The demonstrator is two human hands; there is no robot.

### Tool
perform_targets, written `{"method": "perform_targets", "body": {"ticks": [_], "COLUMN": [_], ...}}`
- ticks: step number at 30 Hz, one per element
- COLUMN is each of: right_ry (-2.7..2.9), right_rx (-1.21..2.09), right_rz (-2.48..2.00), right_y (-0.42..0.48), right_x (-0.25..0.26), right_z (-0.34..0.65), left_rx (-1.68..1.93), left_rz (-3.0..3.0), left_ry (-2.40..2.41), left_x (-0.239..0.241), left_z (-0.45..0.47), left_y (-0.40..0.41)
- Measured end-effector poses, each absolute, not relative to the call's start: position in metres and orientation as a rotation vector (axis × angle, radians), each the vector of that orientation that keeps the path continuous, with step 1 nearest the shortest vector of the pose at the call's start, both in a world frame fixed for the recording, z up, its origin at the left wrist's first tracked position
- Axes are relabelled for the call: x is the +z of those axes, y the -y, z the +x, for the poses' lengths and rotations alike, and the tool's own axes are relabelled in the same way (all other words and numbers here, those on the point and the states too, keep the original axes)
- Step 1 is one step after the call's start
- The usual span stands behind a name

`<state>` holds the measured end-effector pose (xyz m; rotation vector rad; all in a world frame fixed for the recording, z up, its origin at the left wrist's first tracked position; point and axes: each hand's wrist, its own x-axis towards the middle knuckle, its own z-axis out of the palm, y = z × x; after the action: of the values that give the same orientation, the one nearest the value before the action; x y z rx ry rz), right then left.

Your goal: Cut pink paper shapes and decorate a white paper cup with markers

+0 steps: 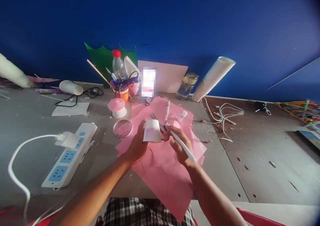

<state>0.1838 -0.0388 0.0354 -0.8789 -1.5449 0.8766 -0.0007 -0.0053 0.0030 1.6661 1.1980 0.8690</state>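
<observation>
My left hand (138, 142) grips a white paper cup (152, 131) turned on its side, with pink marking on its wall. My right hand (178, 145) is closed round a white pen-like marker (183, 147), its tip pointing at the cup's right edge. Both hands hover over sheets of pink paper (165, 172) spread on the grey table (37, 119). Scissors (157, 118) lie on the pink paper just behind the cup.
A white and blue power strip (70, 154) with a plugged cable lies at left. A tape ring (122, 128), a pink-topped cup (118, 108), a marker (167, 110) and a glue stick (182, 115) sit nearby. Behind stand a bottle (118, 65), a jar (187, 85), stacked cups (214, 78) and white cables (225, 116).
</observation>
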Motion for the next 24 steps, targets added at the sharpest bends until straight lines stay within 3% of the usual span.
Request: {"method": "perform_targets", "body": {"ticks": [9, 24], "right_ry": [1.035, 1.283], "right_rx": [1.33, 1.142], "right_rz": [-0.703, -0.886], "right_y": [0.0363, 0.0426], "right_x": [0.036, 0.0342], "right_z": [0.1804, 0.1756], "left_rx": [0.88, 0.878], "left_rz": [1.766, 1.821], "left_ry": [-1.184, -1.144], "left_x": [-0.0017, 0.005], "left_z": [-0.0005, 0.0021], "left_y": [0.0052, 0.0083]}}
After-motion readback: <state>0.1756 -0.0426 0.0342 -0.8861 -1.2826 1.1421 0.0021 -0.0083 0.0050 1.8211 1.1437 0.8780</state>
